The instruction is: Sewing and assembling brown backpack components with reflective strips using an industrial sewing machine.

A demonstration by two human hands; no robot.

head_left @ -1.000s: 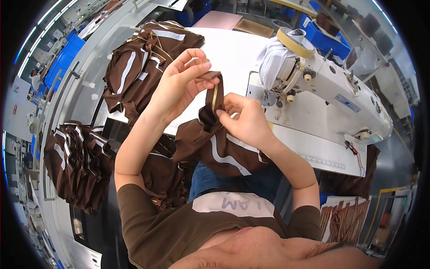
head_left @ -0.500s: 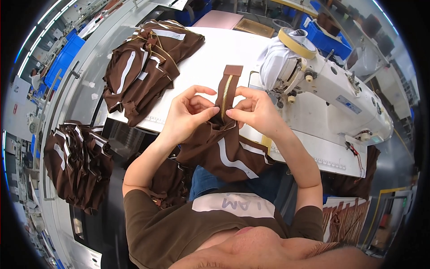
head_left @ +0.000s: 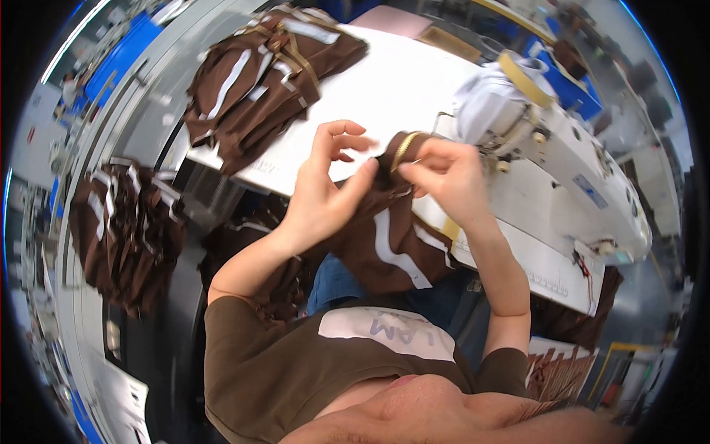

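Note:
A brown fabric piece (head_left: 403, 248) with white strips hangs over the front edge of the white table, down to my lap. From its top rises a brown zipper (head_left: 405, 150) with gold teeth, bent over to the right. My right hand (head_left: 450, 176) pinches the zipper band near its lower part. Just left of it, my left hand (head_left: 333, 176) has its thumb and fingers spread apart, with nothing visibly gripped; its thumb tip is close to the dark cloth beside the zipper. Motion blurs the cloth between the hands.
A white sewing machine (head_left: 584, 177) stands at the right, with white cloth and a yellow tape roll (head_left: 526, 80) on top. A heap of brown pieces (head_left: 259, 89) lies on the table (head_left: 377, 81) at far left. Another brown bundle (head_left: 129, 229) hangs at the left.
My left hand has let go of the zipper and opened. The zipper, upright before, now bends over toward my right hand. The whole view has shifted and tilted slightly.

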